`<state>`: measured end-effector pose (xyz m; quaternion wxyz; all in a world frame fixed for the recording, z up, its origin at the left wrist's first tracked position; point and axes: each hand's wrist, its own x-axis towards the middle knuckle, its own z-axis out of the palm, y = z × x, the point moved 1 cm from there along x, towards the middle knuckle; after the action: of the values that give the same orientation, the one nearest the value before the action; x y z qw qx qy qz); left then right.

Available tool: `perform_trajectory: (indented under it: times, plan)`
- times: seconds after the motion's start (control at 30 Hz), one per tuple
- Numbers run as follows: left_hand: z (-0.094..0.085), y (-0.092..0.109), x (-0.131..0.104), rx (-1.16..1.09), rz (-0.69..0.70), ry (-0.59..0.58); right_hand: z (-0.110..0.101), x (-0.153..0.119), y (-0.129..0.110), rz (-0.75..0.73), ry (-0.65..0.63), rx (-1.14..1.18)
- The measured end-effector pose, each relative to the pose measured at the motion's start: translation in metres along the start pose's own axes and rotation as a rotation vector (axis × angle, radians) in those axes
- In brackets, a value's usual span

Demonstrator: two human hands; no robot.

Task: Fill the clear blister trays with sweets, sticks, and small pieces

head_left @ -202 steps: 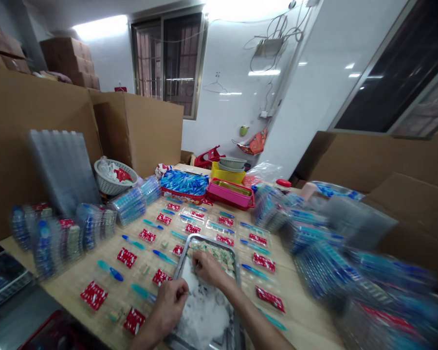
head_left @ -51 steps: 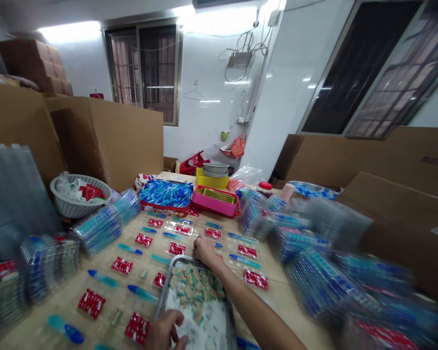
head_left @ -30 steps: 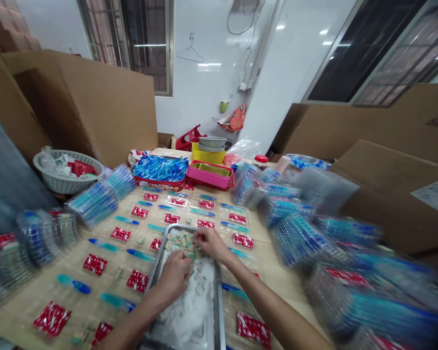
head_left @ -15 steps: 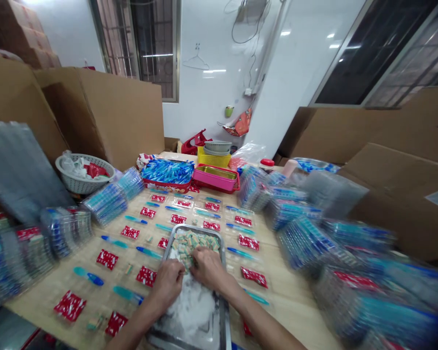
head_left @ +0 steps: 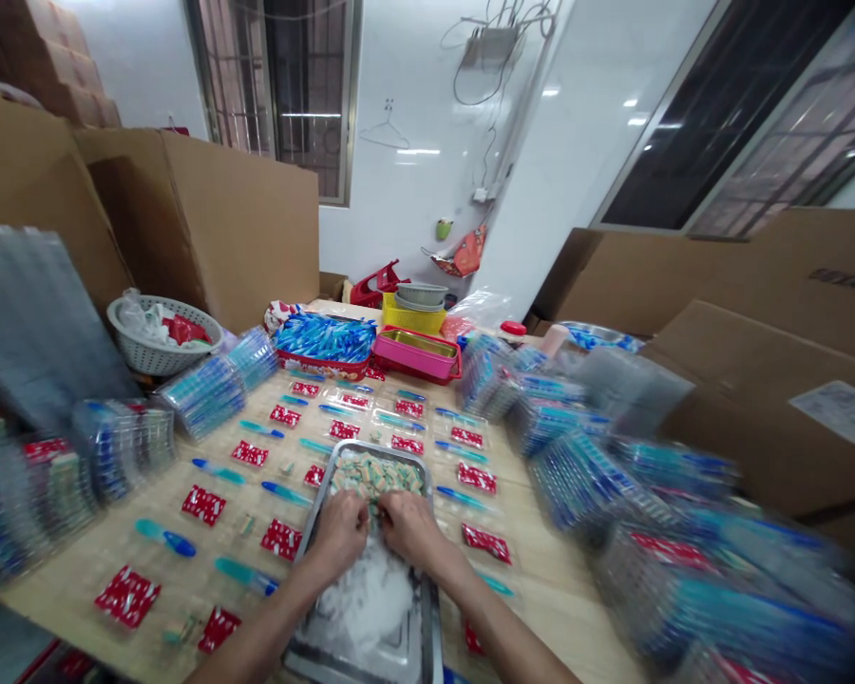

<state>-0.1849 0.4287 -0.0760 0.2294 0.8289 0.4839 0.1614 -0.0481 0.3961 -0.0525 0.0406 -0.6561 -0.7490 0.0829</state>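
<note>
Small green-and-tan pieces (head_left: 376, 473) lie in a metal tray's (head_left: 436, 632) far end, the left hand (head_left: 345, 534) and right hand (head_left: 408, 528) curled narrow beside them, contents indiscernible, fingertip handling apparently in hand and a light pinch called for next.

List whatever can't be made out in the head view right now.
- Whatever the left hand or right hand may be pinching: head view, hidden by the curled fingers.
- Near end of the metal tray: head view, cut off by the bottom edge.
- Separate items in the stacked packs at right: head view, blurred.
- Print on the white label: head view, too small and blurred.
</note>
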Motion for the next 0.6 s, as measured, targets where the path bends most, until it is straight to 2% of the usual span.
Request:
perform_trajectory:
  times: [0.2,0.4,0.5,0.6]
  plan:
    - [-0.002,0.0,-0.012,0.028,-0.017,-0.014,0.003,-0.001,0.005,-0.003,-0.008,0.162]
    - [-0.02,-0.005,-0.019,0.049,-0.053,-0.026,-0.001,0.0,0.011,-0.067,0.029,0.407]
    - [-0.023,-0.008,-0.023,0.082,-0.049,-0.069,-0.006,0.005,0.008,-0.13,-0.051,0.574]
    - [-0.018,-0.008,-0.026,0.108,-0.037,-0.084,-0.006,0.009,0.0,-0.162,-0.131,0.607]
